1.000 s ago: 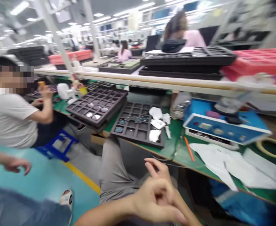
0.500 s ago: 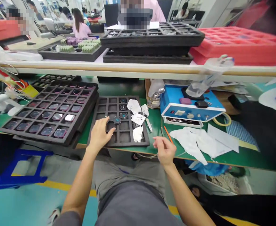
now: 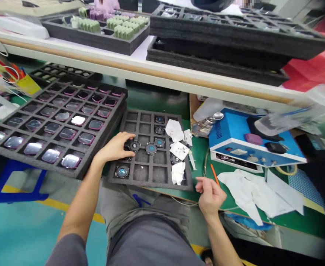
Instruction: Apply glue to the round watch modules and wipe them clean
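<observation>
My left hand (image 3: 116, 147) is closed over the left side of a black foam tray (image 3: 151, 181), thumb and fingers on the rim of a round black watch (image 3: 134, 146). Beside it, another round watch (image 3: 151, 148) with a lit face rests across the tray's dividers. One more lit watch (image 3: 122, 171) sits in the near-left compartment. Several round watches lie along the tray's right side, partly under crumpled white papers (image 3: 175, 130). Off the tray's near-right corner, my right hand (image 3: 210, 194) is curled closed above the table edge; anything inside its fingers is hidden.
A stacked foam tray of square watch faces (image 3: 51, 128) stands at the left. To the right are a blue box device (image 3: 234, 142), an orange stick (image 3: 215, 174), a syringe (image 3: 191, 159) and white cloths (image 3: 242, 188). A shelf edge (image 3: 162, 79) crosses above, bearing more trays.
The view has tilted down and come closer. My left hand now has its fingers on a round watch, where it was spread over the tray before. My right hand remains curled beside the tray.
</observation>
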Action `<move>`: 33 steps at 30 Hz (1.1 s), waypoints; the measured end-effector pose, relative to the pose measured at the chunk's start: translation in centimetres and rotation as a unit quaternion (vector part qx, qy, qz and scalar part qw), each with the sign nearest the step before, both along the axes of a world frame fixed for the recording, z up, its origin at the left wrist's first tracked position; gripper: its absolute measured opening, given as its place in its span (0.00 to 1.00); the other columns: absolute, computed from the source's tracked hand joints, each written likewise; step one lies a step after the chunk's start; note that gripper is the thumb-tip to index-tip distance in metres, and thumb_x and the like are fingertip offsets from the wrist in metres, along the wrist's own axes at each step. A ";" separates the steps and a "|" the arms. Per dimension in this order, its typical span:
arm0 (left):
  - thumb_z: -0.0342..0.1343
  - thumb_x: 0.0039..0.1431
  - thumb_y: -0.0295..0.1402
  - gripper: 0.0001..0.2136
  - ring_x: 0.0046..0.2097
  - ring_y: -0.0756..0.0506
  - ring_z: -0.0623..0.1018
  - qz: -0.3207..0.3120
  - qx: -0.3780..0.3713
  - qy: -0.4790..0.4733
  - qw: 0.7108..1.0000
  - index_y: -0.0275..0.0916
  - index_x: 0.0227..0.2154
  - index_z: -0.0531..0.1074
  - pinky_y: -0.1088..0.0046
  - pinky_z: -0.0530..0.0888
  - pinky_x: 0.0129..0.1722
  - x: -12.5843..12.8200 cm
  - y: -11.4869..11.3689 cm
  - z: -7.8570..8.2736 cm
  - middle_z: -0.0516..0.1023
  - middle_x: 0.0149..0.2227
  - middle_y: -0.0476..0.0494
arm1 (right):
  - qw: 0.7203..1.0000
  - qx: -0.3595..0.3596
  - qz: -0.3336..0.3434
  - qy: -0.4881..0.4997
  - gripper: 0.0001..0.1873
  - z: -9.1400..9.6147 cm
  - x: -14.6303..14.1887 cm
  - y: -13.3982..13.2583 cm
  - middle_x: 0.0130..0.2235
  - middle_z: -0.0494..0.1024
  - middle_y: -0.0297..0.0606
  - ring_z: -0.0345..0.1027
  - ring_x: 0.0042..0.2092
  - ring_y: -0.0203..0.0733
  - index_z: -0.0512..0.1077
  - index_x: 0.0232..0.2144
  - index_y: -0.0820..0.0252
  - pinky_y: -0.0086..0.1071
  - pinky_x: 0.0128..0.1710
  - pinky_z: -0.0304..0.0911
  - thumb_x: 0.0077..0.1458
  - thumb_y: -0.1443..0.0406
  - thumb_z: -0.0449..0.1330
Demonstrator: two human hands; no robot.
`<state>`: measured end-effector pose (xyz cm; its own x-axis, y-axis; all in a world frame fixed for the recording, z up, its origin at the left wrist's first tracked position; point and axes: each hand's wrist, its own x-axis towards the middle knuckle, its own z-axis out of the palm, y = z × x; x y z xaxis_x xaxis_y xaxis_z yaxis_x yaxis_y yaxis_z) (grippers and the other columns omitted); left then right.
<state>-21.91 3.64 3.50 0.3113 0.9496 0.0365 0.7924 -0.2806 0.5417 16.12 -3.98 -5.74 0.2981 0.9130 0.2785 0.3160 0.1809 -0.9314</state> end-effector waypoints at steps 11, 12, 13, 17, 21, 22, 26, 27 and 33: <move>0.70 0.46 0.38 0.30 0.45 0.40 0.75 -0.021 -0.076 0.002 0.997 0.39 0.54 0.73 0.63 0.72 0.48 0.4 1.3 1.2 0.77 0.51 0.39 | 0.999 0.009 0.017 0.044 0.21 0.2 0.2 -0.2 0.21 0.72 0.33 0.64 0.22 0.34 0.78 0.30 0.63 0.28 0.22 0.61 0.63 0.53 0.57; 0.69 0.46 0.39 0.30 0.44 0.41 0.75 -0.017 -0.083 0.001 0.996 0.39 0.54 0.73 0.64 0.72 0.47 0.5 1.3 1.3 0.78 0.51 0.39 | 0.998 0.008 0.024 0.051 0.21 0.3 0.3 -0.2 0.20 0.72 0.33 0.65 0.22 0.34 0.78 0.30 0.63 0.28 0.22 0.61 0.63 0.53 0.57; 0.69 0.46 0.40 0.30 0.44 0.41 0.75 -0.011 -0.088 0.001 0.996 0.39 0.54 0.73 0.64 0.72 0.47 0.5 1.2 1.4 0.78 0.50 0.40 | 0.998 0.007 0.032 0.057 0.21 0.3 0.4 -0.2 0.20 0.72 0.33 0.65 0.22 0.34 0.78 0.30 0.63 0.28 0.22 0.61 0.63 0.53 0.57; 0.69 0.46 0.44 0.30 0.42 0.43 0.75 0.011 -0.103 0.011 0.995 0.38 0.53 0.74 0.67 0.72 0.45 0.9 1.2 1.9 0.79 0.45 0.43 | 0.995 0.005 0.058 0.081 0.20 0.5 0.7 -0.2 0.21 0.73 0.33 0.65 0.22 0.35 0.79 0.30 0.63 0.28 0.22 0.62 0.63 0.53 0.57; 0.68 0.46 0.47 0.32 0.43 0.43 0.75 0.028 -0.112 0.024 0.993 0.36 0.53 0.75 0.67 0.72 0.48 1.3 1.1 2.4 0.79 0.42 0.43 | 0.992 0.026 0.084 0.096 0.20 0.6 1.1 -0.4 0.20 0.72 0.33 0.66 0.22 0.35 0.79 0.29 0.62 0.29 0.22 0.62 0.63 0.54 0.57; 0.68 0.46 0.48 0.33 0.44 0.43 0.75 0.032 -0.114 0.028 0.993 0.35 0.54 0.74 0.66 0.72 0.48 1.4 1.0 2.6 0.79 0.42 0.43 | 0.990 0.030 0.092 0.101 0.20 0.7 1.2 -0.4 0.20 0.72 0.33 0.66 0.22 0.35 0.79 0.29 0.62 0.29 0.22 0.62 0.63 0.54 0.57; 0.69 0.44 0.47 0.37 0.46 0.43 0.75 0.032 -0.134 0.037 0.990 0.35 0.58 0.72 0.66 0.72 0.50 1.6 1.0 3.4 0.79 0.45 0.41 | 0.985 0.031 0.120 0.122 0.19 0.6 1.6 -0.4 0.20 0.72 0.33 0.66 0.22 0.35 0.79 0.30 0.61 0.29 0.24 0.63 0.63 0.54 0.57; 0.69 0.43 0.46 0.38 0.46 0.43 0.75 0.030 -0.141 0.036 0.989 0.36 0.59 0.71 0.66 0.72 0.50 1.6 1.0 3.6 0.79 0.46 0.41 | 0.984 0.028 0.126 0.124 0.19 0.6 1.7 -0.4 0.20 0.72 0.33 0.66 0.22 0.35 0.79 0.30 0.61 0.29 0.24 0.63 0.63 0.54 0.57; 0.70 0.40 0.41 0.35 0.45 0.44 0.75 0.036 -0.159 0.019 0.986 0.35 0.54 0.75 0.68 0.71 0.49 1.6 1.2 3.7 0.79 0.44 0.42 | 0.980 0.025 0.152 0.123 0.19 0.7 2.2 -0.5 0.20 0.72 0.32 0.66 0.22 0.35 0.79 0.30 0.62 0.29 0.24 0.62 0.63 0.55 0.57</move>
